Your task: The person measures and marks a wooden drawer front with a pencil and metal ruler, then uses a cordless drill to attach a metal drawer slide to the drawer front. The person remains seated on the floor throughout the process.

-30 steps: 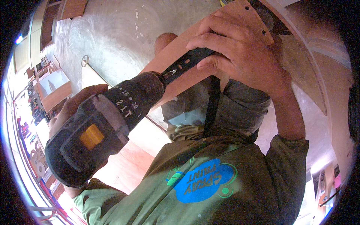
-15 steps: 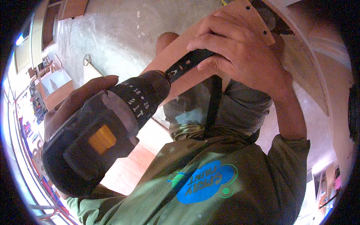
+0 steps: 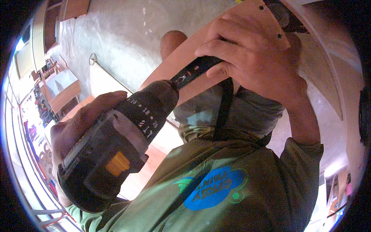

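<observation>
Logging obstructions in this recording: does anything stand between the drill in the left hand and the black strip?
Nothing visible does: the left hand holds the drill, its nose over the near end of the black strip, hiding any contact. The right hand covers the far end.

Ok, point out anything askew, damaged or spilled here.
Nothing stands out. The left hand holds the drill, its nose close to a black slotted rail, which the right hand holds along the wooden board. No crack or spill shows.

Light brown wooden board (image 3: 183,58), black slotted rail (image 3: 201,63) lying along it, scuffed grey floor (image 3: 119,38) beneath
</observation>
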`<action>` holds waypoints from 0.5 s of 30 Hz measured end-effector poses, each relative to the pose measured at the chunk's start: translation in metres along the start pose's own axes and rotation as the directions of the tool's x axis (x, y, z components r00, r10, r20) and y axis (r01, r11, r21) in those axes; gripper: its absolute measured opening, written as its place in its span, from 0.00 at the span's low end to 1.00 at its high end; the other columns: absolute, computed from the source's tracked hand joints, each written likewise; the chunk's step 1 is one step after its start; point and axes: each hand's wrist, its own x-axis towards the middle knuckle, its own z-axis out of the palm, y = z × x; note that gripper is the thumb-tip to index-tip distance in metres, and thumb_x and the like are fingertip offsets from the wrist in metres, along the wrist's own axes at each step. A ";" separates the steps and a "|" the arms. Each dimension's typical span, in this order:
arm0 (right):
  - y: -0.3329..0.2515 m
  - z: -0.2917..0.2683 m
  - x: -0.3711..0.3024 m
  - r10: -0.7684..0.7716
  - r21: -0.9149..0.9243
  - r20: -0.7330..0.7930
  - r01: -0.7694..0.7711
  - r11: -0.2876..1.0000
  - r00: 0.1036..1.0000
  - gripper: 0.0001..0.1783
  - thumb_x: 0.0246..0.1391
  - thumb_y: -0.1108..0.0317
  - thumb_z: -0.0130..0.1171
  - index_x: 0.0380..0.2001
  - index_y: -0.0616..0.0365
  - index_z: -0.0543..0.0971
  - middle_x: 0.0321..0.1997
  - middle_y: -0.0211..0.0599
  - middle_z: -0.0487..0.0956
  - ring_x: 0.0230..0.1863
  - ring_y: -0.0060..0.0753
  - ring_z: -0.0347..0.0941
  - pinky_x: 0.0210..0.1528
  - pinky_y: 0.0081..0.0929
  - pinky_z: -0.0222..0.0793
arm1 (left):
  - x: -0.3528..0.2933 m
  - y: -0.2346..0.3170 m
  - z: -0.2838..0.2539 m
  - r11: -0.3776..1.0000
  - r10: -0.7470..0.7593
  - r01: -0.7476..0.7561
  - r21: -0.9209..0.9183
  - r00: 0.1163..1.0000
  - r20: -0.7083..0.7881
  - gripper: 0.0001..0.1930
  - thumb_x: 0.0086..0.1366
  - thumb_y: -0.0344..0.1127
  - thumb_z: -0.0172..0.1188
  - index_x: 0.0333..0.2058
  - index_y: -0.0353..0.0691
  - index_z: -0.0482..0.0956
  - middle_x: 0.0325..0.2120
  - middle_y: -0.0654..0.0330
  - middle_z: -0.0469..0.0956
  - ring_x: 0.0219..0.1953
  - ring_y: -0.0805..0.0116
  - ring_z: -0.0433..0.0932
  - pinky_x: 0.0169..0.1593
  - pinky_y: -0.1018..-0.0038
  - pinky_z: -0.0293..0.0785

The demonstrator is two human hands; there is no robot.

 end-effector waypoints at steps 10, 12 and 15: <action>0.002 0.003 -0.003 -0.024 0.042 0.039 0.022 0.999 0.999 0.25 0.35 0.60 0.75 0.41 0.52 0.82 0.41 0.35 0.75 0.51 0.46 0.73 0.57 0.44 0.68 | 0.007 0.002 0.007 0.933 -0.275 0.267 -0.240 0.961 -0.002 0.37 0.52 0.26 0.74 0.63 0.30 0.71 0.49 0.50 0.83 0.47 0.62 0.85 0.53 0.68 0.84; 0.002 0.002 -0.002 -0.037 0.013 0.023 0.037 0.999 0.999 0.25 0.35 0.61 0.75 0.41 0.52 0.82 0.42 0.36 0.76 0.51 0.47 0.73 0.57 0.44 0.68 | 0.008 0.008 0.005 0.957 -0.252 0.248 -0.152 0.968 -0.008 0.36 0.53 0.26 0.73 0.62 0.30 0.72 0.49 0.49 0.83 0.48 0.62 0.85 0.54 0.68 0.83; 0.001 0.002 -0.002 -0.022 0.025 0.025 0.022 0.999 0.999 0.25 0.34 0.61 0.75 0.41 0.52 0.83 0.42 0.36 0.76 0.52 0.47 0.73 0.57 0.44 0.68 | 0.004 0.008 0.002 0.994 -0.088 0.088 0.069 0.996 0.007 0.33 0.55 0.25 0.70 0.61 0.30 0.73 0.49 0.48 0.83 0.48 0.61 0.85 0.55 0.68 0.83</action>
